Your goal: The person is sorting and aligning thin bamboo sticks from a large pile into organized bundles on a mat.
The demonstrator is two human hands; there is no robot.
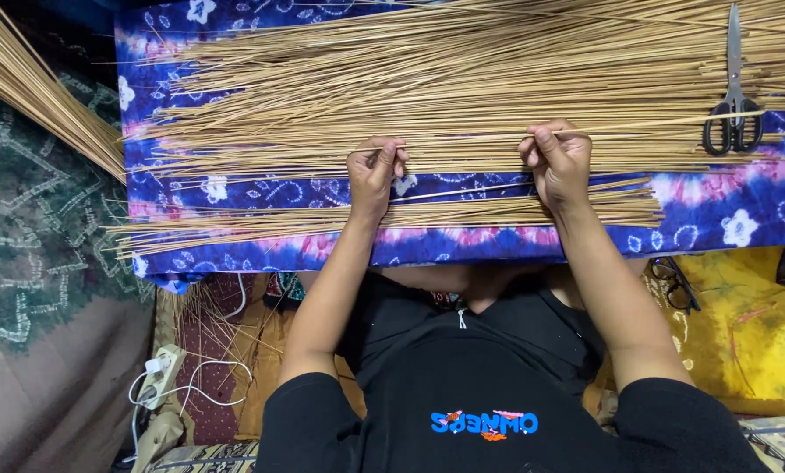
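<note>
Left hand (373, 171), right hand (557, 158) pinch one thin stick (463, 142); stick ends lost among pile (463, 79).

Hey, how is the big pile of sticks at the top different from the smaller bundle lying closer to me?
The big pile is wide and thick, covering most of the blue cloth; the smaller bundle is a thin, narrow band near the cloth's front edge. Scissors lie on the big pile; nothing lies on the smaller bundle. Both hands, left hand and right hand, pinch sticks at the pile's edge, not the bundle's. Both are thin tan sticks lying crosswise.
</note>
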